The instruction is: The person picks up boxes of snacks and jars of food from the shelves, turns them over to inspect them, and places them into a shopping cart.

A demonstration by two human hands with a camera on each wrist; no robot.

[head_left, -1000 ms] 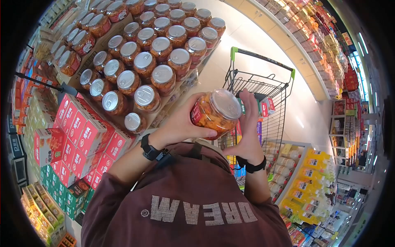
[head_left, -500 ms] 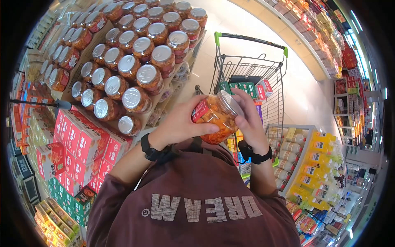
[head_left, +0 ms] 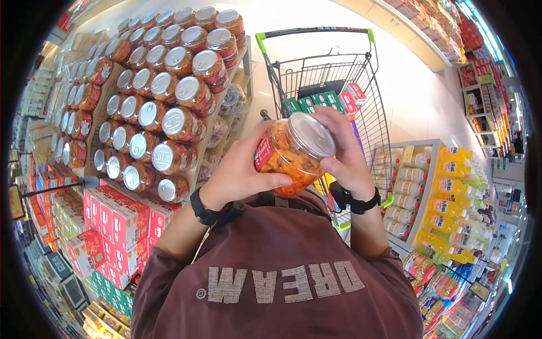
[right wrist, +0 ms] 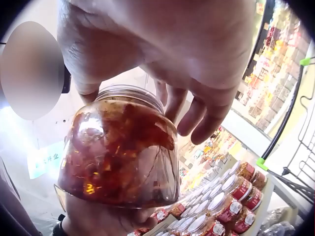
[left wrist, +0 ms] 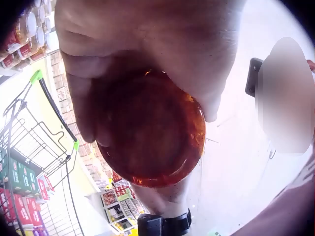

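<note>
Held in front of the chest is a clear jar [head_left: 287, 155] of orange-red chunky food with a silver pull-tab lid [head_left: 311, 135]. It tilts toward the right. My left hand [head_left: 240, 172] grips its lower body from the left, thumb across the side by the red label. From the other side my right hand [head_left: 344, 148] holds the lid end, thumb on one side of the rim and fingers on the other. The jar's round base [left wrist: 152, 132] fills the left wrist view. In the right wrist view, the jar's side [right wrist: 123, 152] shows below the right palm.
A display of similar jars [head_left: 164, 85] stands at the left, above stacked red cartons [head_left: 116, 226]. Ahead is a wire shopping cart [head_left: 333, 62] carrying green boxes [head_left: 319, 100]. At the right are a crate of white bottles [head_left: 409, 192] and yellow bottles [head_left: 449, 198].
My right hand has closed in from beside the jar to hold its lid end. The jar tipped rightward and then partly back. The cart and display have shifted in view as the head turned.
</note>
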